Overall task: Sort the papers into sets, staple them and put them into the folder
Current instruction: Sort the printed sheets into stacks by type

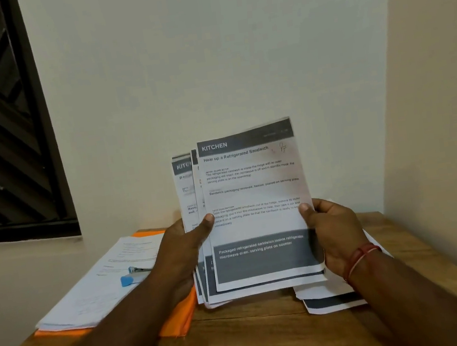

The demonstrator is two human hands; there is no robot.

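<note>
A fan of sheets (254, 198) stands upright above the worktop (257, 337), the left hand (183, 254) holding its left edge and the right hand (334, 231) its right. Left of it, a folder (179, 315) lies on the worktop, a paper pile (97, 291) on it, a stapler (132, 277) on the pile. Loose sheets (331, 301) lie at the right, under the right wrist.

Left hand (184, 254): is gripping the left edge of the papers (254, 198), thumb in front, fingers behind. Right hand (334, 231): is gripping the right edge likewise, both forearms reaching forward.
</note>
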